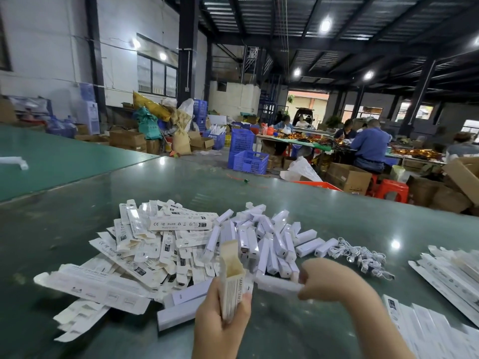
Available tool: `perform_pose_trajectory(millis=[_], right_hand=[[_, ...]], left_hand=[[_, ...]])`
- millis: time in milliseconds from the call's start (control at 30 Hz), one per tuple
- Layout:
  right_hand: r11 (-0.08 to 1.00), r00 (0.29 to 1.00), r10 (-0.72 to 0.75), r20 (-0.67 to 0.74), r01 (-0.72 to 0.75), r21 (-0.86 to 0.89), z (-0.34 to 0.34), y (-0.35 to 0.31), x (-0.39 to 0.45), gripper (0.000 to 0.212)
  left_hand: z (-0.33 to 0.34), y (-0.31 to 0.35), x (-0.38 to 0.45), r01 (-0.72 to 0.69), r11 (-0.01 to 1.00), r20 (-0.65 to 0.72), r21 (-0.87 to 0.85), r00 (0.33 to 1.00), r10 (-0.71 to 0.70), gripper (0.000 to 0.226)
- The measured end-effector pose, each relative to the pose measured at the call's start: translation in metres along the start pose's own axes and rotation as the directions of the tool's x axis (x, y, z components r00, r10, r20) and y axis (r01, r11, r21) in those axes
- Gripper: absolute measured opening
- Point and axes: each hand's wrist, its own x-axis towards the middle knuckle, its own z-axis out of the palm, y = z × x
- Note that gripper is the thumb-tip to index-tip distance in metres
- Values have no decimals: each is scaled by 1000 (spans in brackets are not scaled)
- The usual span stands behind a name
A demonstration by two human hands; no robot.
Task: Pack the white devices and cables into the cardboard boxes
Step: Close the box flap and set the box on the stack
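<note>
over green table [324,211], left hand [220,317] fingers grip upright open box [231,283]; right hand [321,278] fingers pinch white device [277,285].

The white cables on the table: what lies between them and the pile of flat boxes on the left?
In the head view, a heap of white devices lies between the cables and the flat boxes, touching both.

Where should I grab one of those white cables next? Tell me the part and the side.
Judging from the view, take a coiled cable at the pile's near-right edge, pinching across the bundled loops with the right hand fingers from above. The coils lie flat and tangled on the table, and that edge looks clear of the white devices, so a bundle should lift free.
</note>
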Motion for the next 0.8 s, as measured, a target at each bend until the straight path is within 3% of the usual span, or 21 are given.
perform_pose_trajectory(millis=[100,200,300,433,567,800], right_hand=[[933,979,-94,-182,150,327,-23,14,-16,16],[755,881,-206,-427,420,504,-40,14,-36,18],[587,734,-246,-633,633,505,-51,2,-56,26],[469,532,-227,-816,794,387,-58,-18,-75,22],[491,439,-283,-853,830,264,-53,-35,-77,23],[729,447,-299,-843,677,100,-49,-35,-67,36]], left_hand=[[0,-1,0,13,1000,-10,12,1000,-12,20],[1,1,2,57,998,-12,-27,998,-57,18],[2,4,3,64,994,5,-85,998,-63,16],[3,2,1,56,996,35,-63,998,-54,26],[6,-2,0,39,999,43,2,998,-39,32],[4,-2,0,54,999,102,-9,993,-52,33]])
